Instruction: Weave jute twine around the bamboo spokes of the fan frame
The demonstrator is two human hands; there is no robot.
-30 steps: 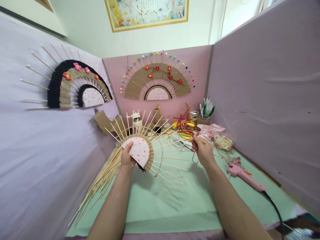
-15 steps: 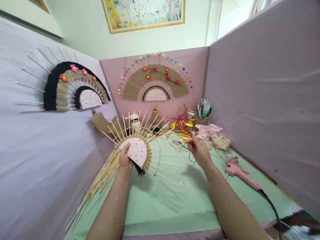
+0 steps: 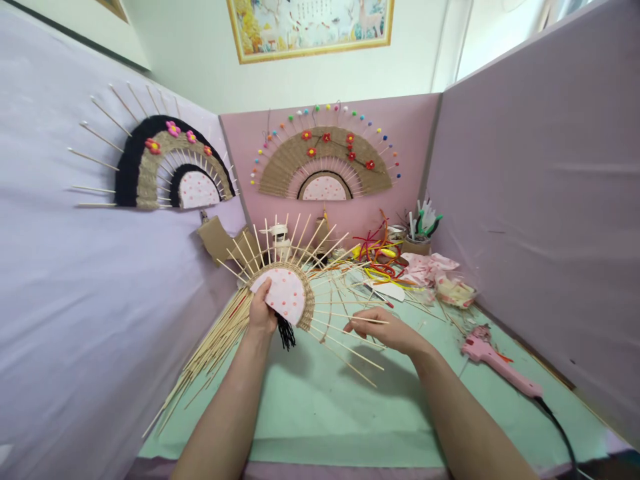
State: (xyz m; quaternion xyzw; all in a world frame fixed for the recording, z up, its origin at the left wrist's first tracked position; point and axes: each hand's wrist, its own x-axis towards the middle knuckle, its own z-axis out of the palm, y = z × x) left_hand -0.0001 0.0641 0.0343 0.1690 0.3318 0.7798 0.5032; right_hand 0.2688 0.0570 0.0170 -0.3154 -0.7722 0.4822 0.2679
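My left hand (image 3: pixel 263 310) grips a half-round fan frame by its white centre with pink dots (image 3: pixel 287 293), thumb on the front. Woven cord (image 3: pixel 309 303) rims that centre, and thin wooden sticks spread out from it. A strand of cord (image 3: pixel 329 317) runs across the sticks on the right side. Black threads (image 3: pixel 286 332) hang below the centre. My right hand (image 3: pixel 373 327) is at the tips of the right-hand sticks, its fingers bent and close together; whatever they may hold is too small to make out.
Loose sticks (image 3: pixel 215 340) lie in a bundle at the left. A pink glue gun (image 3: pixel 500 367) with a black cable rests at the right. Pipe cleaners (image 3: pixel 383 257), scissors, dotted cloth (image 3: pixel 427 267) and a jar (image 3: pixel 417 245) stand or lie behind. Two finished fans hang on the partitions.
My right hand has come down and toward me, from beside the yellow scissors to the stick tips. The whole view has shifted, while my left hand keeps its hold on the fan frame.
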